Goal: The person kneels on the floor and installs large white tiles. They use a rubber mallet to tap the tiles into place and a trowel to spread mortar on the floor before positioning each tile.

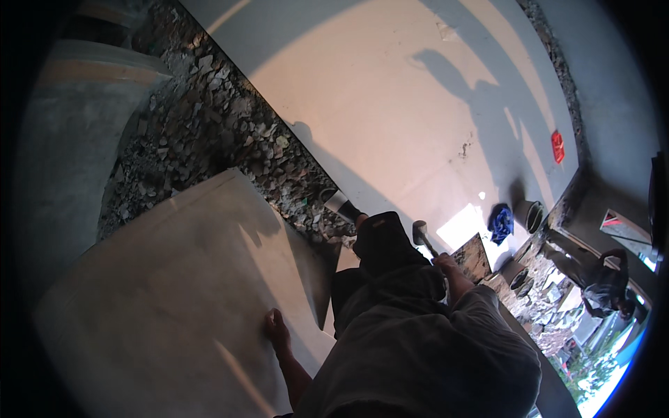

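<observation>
My right hand (446, 265) is closed round the handle of a mallet (420, 233), whose pale head points away from me beside my knee. On the left, my left hand (276, 326) is at the face of a large pale tile (174, 292). Its fingers are too small and dark to make out. The tile's far corner reaches over a strip of grey rubble (209, 132). Beyond my legs spreads a smooth pale floor surface (362, 104), partly in shadow.
A blue bag or cloth (500, 223) and a bucket (533, 216) stand at the right, near another container (514, 274). A red object (557, 147) lies farther off. Another person (603, 285) stands by broken rubble near a bright opening. A grey wall (613, 76) borders the floor.
</observation>
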`<state>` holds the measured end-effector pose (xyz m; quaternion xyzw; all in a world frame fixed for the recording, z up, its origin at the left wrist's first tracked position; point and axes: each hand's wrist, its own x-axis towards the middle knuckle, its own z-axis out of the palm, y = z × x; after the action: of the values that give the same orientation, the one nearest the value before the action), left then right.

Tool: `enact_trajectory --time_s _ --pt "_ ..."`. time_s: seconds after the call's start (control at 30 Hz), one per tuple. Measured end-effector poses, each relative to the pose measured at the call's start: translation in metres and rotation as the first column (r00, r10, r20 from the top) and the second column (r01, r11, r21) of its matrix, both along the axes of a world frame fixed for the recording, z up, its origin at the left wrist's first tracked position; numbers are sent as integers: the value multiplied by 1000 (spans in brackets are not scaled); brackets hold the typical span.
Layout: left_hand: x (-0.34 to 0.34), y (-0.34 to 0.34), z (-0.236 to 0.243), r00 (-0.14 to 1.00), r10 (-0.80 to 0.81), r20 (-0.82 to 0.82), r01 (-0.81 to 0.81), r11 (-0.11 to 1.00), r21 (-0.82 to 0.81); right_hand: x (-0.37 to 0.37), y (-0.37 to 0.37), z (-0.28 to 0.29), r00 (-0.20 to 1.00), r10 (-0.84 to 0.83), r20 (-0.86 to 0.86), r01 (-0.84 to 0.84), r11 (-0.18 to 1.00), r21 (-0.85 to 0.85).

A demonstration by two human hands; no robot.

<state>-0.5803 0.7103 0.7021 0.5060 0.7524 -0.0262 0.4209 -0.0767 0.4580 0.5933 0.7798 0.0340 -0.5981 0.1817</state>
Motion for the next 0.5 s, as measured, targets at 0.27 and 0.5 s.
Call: enact_trajectory --time_s 0.27,0.5 --pt "25 6 5 976 -118 -180 152 971 185 4 -32 11 992 0 123 -1 1000 12" --pt "29 -14 20 986 -139 -89 165 868 469 -4 -195 31 966 -22 257 4 997 72"
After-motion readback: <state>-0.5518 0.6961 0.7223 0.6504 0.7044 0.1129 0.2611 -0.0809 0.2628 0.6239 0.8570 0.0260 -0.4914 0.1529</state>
